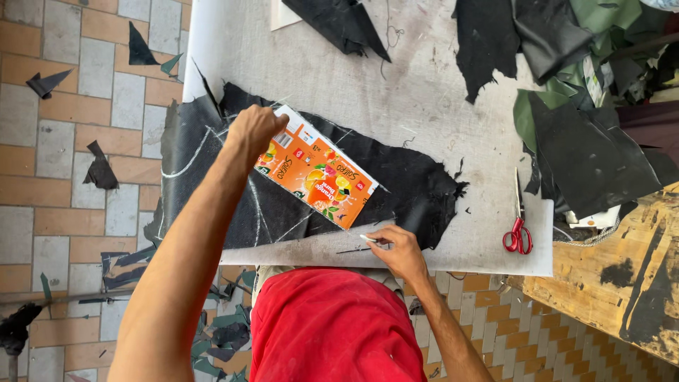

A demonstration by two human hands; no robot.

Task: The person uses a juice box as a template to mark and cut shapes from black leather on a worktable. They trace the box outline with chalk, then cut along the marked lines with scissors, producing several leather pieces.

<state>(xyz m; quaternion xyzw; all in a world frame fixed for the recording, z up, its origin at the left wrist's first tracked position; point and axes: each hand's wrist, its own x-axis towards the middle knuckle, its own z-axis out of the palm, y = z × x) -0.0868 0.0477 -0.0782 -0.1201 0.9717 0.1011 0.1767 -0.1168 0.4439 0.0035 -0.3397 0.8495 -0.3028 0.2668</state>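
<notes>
1. Orange cardboard, a flattened juice carton [317,177], lies slanted on a sheet of black leather [283,184] in the middle of the bench [424,92]; it seems to serve as a straight edge for marking.
2. The left hand [253,131] presses with closed fingers on the upper left corner of the carton. For a clean line I think this pressure should be flat and firm, so the carton does not turn.
3. The right hand [399,249] pinches a small white piece of chalk [369,239] between thumb and fingers, just beside the lower right corner of the carton, at the near edge of the leather.
4. White chalk lines [191,152] already cross the leather. A new stroke is best drawn close along the carton edge, with the chalk held low.
5. The leather hangs a little over the left side of the bench; it should stay smooth under the carton.
6. Red-handled scissors [518,230] lie to the right on the bench, well apart.
7. Further out, dark and green leather pieces [587,127] are piled at the right, and scraps [99,170] lie on the tiled floor [56,141].
</notes>
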